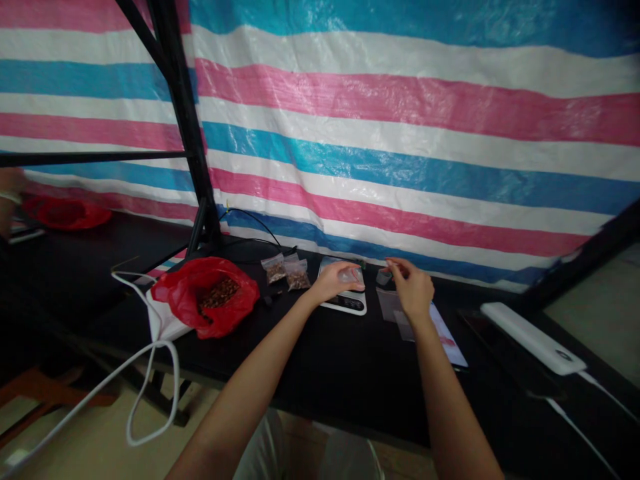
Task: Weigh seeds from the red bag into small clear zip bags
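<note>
My left hand curls around a small clear plastic cup on or just above the white digital scale. The cup's contents cannot be made out. To the right, my right hand has its thumb and fingertips brought together, and whatever is between them is too small to tell. Just left of its fingers stands another small clear cup. Beneath that hand lie flat clear zip bags. Filled zip bags with brown pieces rest left of the scale.
A red plastic bag of brown beans or nuts lies open at left, by a white cable. At right are a sheet or device with a pale face and a white power bank. Another person's hand shows far left.
</note>
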A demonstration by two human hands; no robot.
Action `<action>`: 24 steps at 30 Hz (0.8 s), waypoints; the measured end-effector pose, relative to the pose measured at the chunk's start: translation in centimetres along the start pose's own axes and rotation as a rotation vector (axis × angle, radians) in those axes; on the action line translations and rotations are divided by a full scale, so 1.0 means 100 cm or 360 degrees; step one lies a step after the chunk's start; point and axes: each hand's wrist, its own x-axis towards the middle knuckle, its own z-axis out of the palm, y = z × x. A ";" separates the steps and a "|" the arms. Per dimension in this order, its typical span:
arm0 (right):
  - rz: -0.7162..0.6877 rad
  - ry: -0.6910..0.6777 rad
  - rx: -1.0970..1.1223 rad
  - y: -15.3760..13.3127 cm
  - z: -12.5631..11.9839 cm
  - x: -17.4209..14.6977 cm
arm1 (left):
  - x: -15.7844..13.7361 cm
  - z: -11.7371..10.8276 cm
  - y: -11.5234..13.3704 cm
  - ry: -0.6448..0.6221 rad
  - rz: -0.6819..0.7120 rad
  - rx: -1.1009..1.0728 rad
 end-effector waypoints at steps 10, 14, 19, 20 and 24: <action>-0.0426 -0.0255 -0.1148 0.016 -0.027 -0.118 | 0.005 -0.010 -0.005 0.0203 0.0022 -0.0170; -0.0537 -0.0310 -0.1211 0.014 -0.021 -0.129 | 0.005 -0.008 -0.005 0.0188 0.0016 -0.0170; -0.0709 -0.0406 -0.0991 0.014 -0.025 -0.133 | 0.003 -0.011 -0.003 0.0218 0.0025 -0.0181; -0.0758 -0.0436 -0.0918 0.015 -0.025 -0.137 | 0.003 -0.011 -0.003 0.0223 0.0020 -0.0186; -0.0884 -0.0431 -0.0726 0.018 -0.024 -0.152 | 0.004 -0.012 -0.004 0.0231 0.0016 -0.0188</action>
